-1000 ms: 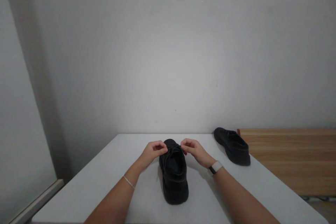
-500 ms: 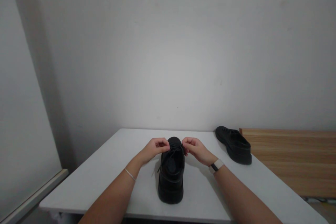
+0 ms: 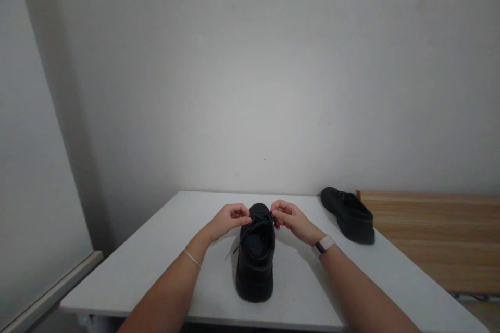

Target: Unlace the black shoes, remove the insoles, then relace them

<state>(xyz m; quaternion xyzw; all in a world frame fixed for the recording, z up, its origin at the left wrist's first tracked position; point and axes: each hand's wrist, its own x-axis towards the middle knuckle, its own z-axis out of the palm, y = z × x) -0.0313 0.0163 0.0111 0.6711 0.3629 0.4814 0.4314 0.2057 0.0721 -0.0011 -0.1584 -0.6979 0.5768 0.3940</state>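
Note:
A black lace-up shoe stands upright on the white table, its heel towards me and its toe towards the wall. Black shoelaces cross its upper, and one lace end hangs over the left side. At the left of the laces, my left hand pinches a shoelace between thumb and fingers. My right hand, with a banded wrist, is likewise pinched on a shoelace at the right side. The exact grip of the fingertips is small and dark.
Another black shoe rests near the table's back right edge. The white table meets a grey wall behind. Beyond the right edge is a wood-grain panel; a white panel rises at the left.
Both hands have shifted slightly apart, the left a little left and the right a little up. The laces between them look slightly more spread; the shoe has hardly moved.

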